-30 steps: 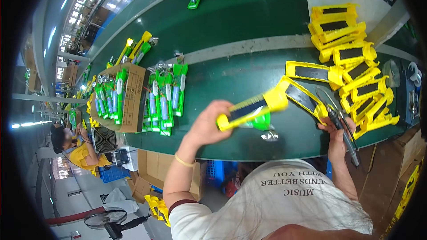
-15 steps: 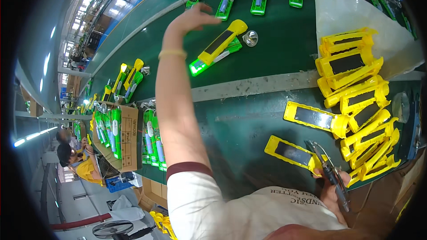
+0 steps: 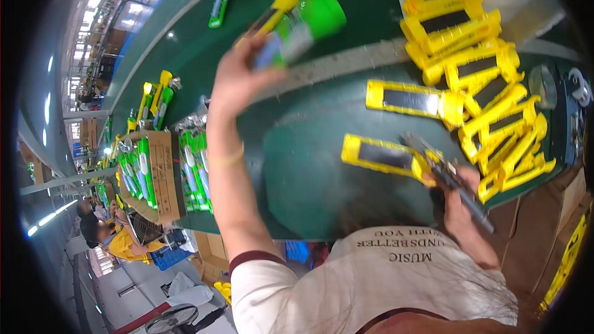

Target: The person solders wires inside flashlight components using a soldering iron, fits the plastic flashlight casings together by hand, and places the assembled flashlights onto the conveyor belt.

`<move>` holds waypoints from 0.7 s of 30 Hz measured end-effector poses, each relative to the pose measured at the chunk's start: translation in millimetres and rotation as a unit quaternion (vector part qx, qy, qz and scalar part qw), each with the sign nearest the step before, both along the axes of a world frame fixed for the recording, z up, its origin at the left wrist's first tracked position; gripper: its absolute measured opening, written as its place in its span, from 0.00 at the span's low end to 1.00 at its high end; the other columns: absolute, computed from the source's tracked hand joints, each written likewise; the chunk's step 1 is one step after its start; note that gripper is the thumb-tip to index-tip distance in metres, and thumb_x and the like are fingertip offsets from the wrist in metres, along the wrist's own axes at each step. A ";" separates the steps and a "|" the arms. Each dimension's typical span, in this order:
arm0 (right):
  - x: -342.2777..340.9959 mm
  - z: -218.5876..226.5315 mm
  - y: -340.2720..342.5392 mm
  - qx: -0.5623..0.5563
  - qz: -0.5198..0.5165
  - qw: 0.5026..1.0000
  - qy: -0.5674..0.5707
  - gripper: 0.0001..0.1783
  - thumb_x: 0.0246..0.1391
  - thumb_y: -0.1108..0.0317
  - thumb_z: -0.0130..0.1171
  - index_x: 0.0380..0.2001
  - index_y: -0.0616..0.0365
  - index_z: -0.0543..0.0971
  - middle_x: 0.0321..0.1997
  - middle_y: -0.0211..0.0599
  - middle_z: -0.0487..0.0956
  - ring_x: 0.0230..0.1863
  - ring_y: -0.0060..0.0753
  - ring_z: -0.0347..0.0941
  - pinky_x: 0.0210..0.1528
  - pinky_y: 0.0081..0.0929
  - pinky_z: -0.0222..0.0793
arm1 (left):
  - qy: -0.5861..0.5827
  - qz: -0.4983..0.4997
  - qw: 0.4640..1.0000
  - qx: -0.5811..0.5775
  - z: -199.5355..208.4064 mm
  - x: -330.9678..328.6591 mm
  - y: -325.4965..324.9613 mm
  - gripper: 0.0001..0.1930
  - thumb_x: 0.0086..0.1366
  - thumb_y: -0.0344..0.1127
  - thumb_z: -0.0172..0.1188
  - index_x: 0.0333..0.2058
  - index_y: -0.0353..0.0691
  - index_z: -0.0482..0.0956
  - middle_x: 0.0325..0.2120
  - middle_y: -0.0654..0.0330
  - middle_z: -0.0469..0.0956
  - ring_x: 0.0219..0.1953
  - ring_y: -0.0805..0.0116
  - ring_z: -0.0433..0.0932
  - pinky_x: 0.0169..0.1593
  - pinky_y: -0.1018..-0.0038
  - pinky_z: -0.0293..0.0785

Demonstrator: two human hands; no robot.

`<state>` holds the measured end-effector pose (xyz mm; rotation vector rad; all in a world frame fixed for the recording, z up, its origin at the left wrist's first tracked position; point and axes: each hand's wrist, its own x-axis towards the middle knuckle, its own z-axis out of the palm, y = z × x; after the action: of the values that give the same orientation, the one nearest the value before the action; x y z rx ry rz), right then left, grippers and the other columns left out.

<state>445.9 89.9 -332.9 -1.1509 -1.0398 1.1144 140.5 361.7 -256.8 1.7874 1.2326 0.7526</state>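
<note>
Raised over the bench, my left hand [image 3: 238, 80] is closed on a green flashlight housing [image 3: 291, 40] with a flared head, blurred by motion. Partly behind it shows a yellow flashlight shell [image 3: 281, 6]; whether my hand holds that too I cannot tell. My right hand [image 3: 461, 201] is wrapped round a dark hand tool that looks like pliers [image 3: 458, 185]. The jaws lie over a yellow shell with a dark panel [image 3: 380, 153], and my fingers are at its end. Just beyond lies another yellow shell [image 3: 411, 99], its panel facing up.
Several yellow shells [image 3: 489, 77] are piled along the right. At left a cardboard box [image 3: 164, 176] holds green housings, with more beside it [image 3: 195, 167]. A metal strip [image 3: 346, 65] crosses the green bench. A green housing [image 3: 221, 3] lies farther back. A person in yellow [image 3: 124, 244] sits at far left.
My left hand has come back toward me and now grips a green housing, lifted off the bench; before, it was empty. My right hand keeps the tool. The whole view has shifted.
</note>
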 end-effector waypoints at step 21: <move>-22.0 7.2 -8.7 0.111 -0.024 0.980 0.162 0.18 0.50 0.63 0.57 0.35 0.57 0.60 0.30 0.37 0.68 0.18 0.20 0.62 0.15 0.15 0.59 | 0.012 -0.058 0.987 0.151 -50.2 36.1 -233.6 0.11 0.44 0.26 0.65 0.30 0.41 0.79 0.27 0.62 0.76 0.30 0.64 0.72 0.31 0.73 0.67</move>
<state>423.9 81.2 -325.7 -0.7825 -0.8522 1.0742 176.7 128.0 -307.0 2.0991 1.0601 0.8894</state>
